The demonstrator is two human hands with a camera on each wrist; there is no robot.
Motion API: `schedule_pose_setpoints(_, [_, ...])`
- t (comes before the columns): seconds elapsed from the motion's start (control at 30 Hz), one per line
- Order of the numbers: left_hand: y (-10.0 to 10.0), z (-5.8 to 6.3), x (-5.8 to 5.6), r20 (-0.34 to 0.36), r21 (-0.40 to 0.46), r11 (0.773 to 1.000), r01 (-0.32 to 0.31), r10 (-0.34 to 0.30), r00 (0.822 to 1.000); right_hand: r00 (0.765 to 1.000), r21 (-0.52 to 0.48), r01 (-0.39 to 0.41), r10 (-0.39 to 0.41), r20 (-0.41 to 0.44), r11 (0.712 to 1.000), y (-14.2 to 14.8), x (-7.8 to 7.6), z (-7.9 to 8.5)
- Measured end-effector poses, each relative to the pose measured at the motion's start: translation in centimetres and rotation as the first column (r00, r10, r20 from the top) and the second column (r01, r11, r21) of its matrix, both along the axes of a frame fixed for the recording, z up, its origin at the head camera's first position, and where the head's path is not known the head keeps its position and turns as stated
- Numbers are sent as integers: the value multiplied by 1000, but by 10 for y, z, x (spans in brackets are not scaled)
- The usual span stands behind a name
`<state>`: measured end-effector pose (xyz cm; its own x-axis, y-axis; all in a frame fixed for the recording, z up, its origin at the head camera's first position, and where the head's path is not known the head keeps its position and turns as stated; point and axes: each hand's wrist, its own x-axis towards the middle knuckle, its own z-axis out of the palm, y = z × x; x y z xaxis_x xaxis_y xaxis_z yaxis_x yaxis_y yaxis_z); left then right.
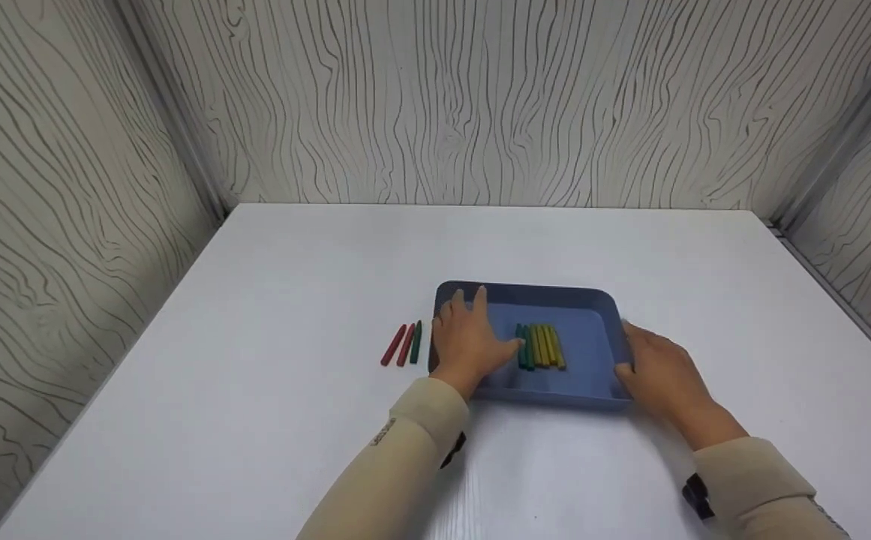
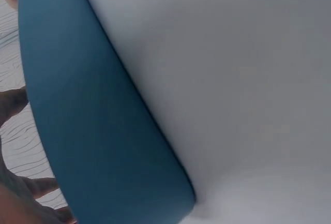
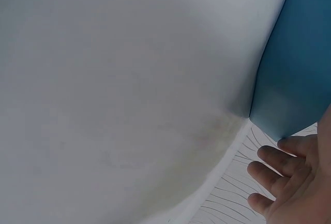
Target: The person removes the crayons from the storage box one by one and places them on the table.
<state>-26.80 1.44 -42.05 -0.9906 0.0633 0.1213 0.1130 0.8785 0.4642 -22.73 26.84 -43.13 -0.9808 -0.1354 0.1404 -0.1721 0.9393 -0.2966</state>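
Observation:
A blue rectangular tray [image 1: 585,345] stands on the white table. Inside it lie two green crayons [image 1: 530,349] and several yellow crayons [image 1: 549,346], side by side. My left hand [image 1: 469,337] is over the tray's left part with fingers spread, its thumb tip by the green crayons. In the left wrist view, its fingertips show behind the tray wall [image 2: 98,110]. My right hand [image 1: 664,371] holds the tray's right side, thumb at the rim and fingers along the outside. Left of the tray, two red crayons [image 1: 394,345] and a green crayon [image 1: 416,342] lie on the table.
The white table [image 1: 292,300] reaches back to a wood-grain patterned wall [image 1: 450,105]. Similar panels rise along the left side [image 1: 52,225] and the right side [image 1: 863,225].

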Motion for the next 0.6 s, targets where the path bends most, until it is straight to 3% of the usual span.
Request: schedule_pose_setpoints(0.6, [24,-11,3,24,-20,1000,17,-17,1000,1000,-5,-4,4,-7,1000,1,0,-2])
